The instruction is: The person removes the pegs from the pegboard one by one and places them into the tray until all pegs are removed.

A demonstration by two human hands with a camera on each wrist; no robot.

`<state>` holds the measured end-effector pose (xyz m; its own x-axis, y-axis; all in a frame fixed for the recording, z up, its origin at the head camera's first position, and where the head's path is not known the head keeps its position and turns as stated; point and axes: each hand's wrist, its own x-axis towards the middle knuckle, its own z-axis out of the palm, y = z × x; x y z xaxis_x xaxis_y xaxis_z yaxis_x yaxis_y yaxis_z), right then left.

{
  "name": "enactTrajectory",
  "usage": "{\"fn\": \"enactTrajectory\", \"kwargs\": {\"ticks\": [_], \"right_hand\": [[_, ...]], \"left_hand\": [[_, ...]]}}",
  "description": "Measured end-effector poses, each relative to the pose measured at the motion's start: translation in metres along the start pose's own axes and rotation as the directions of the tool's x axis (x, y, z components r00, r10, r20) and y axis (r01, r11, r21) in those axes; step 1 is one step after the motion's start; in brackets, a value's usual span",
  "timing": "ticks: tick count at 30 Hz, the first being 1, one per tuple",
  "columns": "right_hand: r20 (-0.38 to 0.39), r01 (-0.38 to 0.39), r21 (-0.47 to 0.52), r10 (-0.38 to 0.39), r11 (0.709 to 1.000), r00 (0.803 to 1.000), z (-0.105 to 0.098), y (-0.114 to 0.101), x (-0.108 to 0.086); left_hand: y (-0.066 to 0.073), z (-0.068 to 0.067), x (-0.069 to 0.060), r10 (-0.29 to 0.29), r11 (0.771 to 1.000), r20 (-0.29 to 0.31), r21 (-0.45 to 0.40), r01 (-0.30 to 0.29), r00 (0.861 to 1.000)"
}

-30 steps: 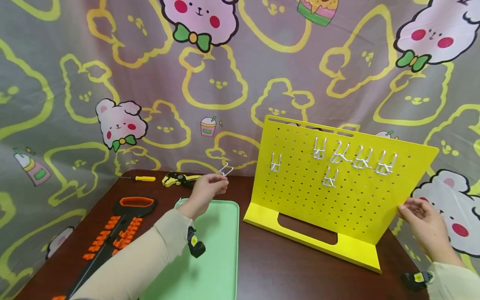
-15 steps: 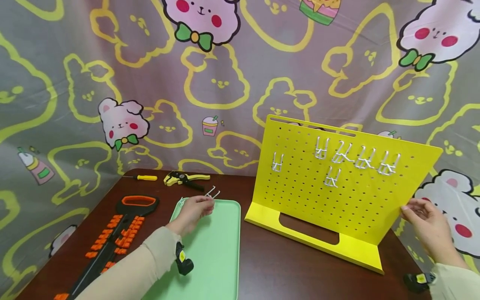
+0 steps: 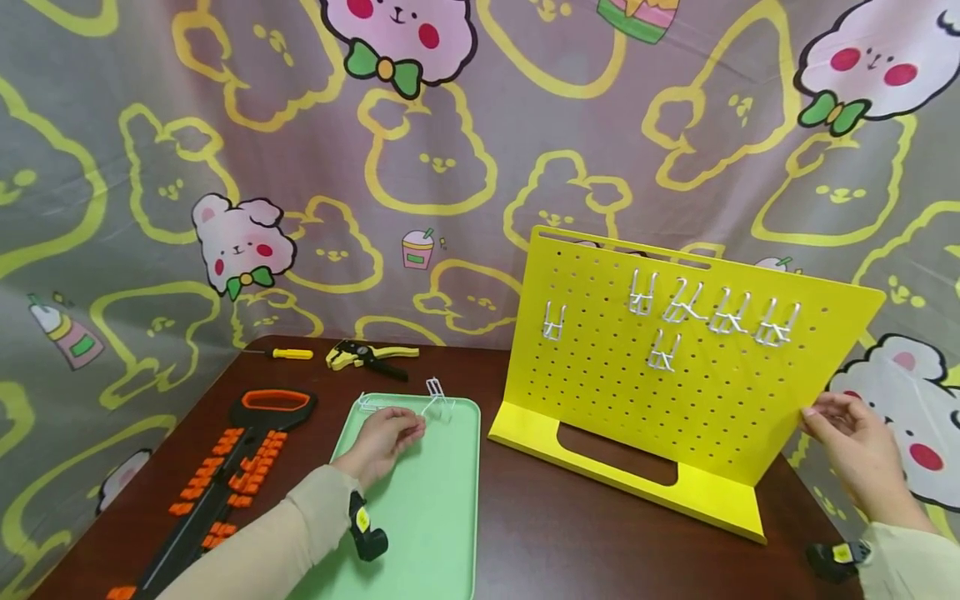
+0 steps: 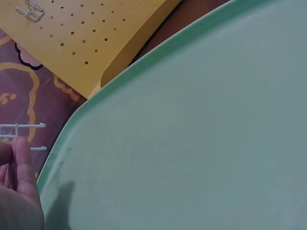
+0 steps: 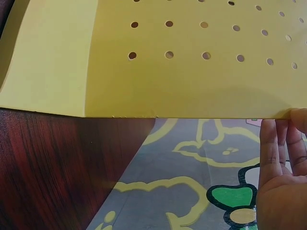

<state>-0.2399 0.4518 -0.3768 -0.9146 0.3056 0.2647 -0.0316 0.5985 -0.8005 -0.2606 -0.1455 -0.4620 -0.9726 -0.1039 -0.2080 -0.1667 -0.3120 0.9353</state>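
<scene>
Over the far end of the green tray [image 3: 427, 500], the left hand [image 3: 382, 442] pinches a white wire hook [image 3: 437, 392] between thumb and fingertips; its two prongs stick out past the fingers in the left wrist view [image 4: 36, 126]. Another white hook [image 3: 367, 405] lies at the tray's far left corner, partly behind the hand. The yellow pegboard [image 3: 600, 367] stands upright on its base with several white hooks [image 3: 663, 350] on its face. At the board's right edge the right hand [image 3: 855, 446] holds the edge between thumb and fingers, also seen in the right wrist view by the hand [image 5: 283, 167].
Left of the tray lies a black rack with orange clips [image 3: 225, 475]. Behind it are a yellow-handled screwdriver [image 3: 291, 354] and yellow-and-black pliers [image 3: 367, 357]. A patterned curtain [image 3: 435, 167] hangs behind the brown table [image 3: 540, 533].
The left hand has moved left and down toward the tray with its hook, which now points differently. The right hand stays at the board's edge.
</scene>
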Motion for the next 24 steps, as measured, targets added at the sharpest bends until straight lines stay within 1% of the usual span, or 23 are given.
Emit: {"fn": "enactTrajectory", "kwargs": {"ticks": [3, 6, 11, 14, 19, 20, 22, 24], "right_hand": [[-0.003, 0.002, -0.008, -0.002, 1.000, 1.000, -0.001, -0.001, 0.000], [-0.001, 0.010, -0.012, -0.010, 1.000, 1.000, -0.001, -0.001, 0.000], [0.013, 0.017, -0.027, -0.016, 1.000, 1.000, 0.001, -0.001, -0.001], [-0.006, 0.009, -0.040, -0.009, 0.999, 1.000, 0.003, -0.001, -0.001], [-0.036, 0.007, -0.058, -0.009, 0.998, 0.999, 0.005, 0.000, 0.000], [-0.037, 0.008, -0.058, -0.010, 0.998, 0.999, 0.006, 0.000, -0.001], [-0.036, 0.008, -0.063, -0.010, 0.998, 0.999, 0.006, 0.000, -0.001], [-0.032, 0.001, -0.065, -0.003, 0.998, 0.999, 0.006, 0.000, -0.001]], "left_hand": [[-0.002, -0.001, -0.001, 0.010, 1.000, -0.034, -0.023, -0.011, 0.999], [-0.001, -0.005, -0.001, 0.017, 0.999, -0.055, -0.038, -0.019, 0.998], [0.001, -0.014, -0.001, 0.002, 0.999, -0.063, -0.035, -0.005, 0.998], [0.002, -0.018, -0.001, 0.020, 0.999, -0.075, -0.040, -0.023, 0.997], [0.003, -0.019, -0.008, 0.033, 0.996, -0.128, -0.078, -0.043, 0.991], [0.003, -0.019, -0.010, 0.028, 0.996, -0.132, -0.079, -0.038, 0.991], [0.003, -0.021, -0.013, -0.001, 0.997, -0.095, -0.071, -0.006, 0.995], [0.002, -0.023, -0.014, -0.048, 0.998, -0.031, -0.039, 0.047, 0.998]]}}
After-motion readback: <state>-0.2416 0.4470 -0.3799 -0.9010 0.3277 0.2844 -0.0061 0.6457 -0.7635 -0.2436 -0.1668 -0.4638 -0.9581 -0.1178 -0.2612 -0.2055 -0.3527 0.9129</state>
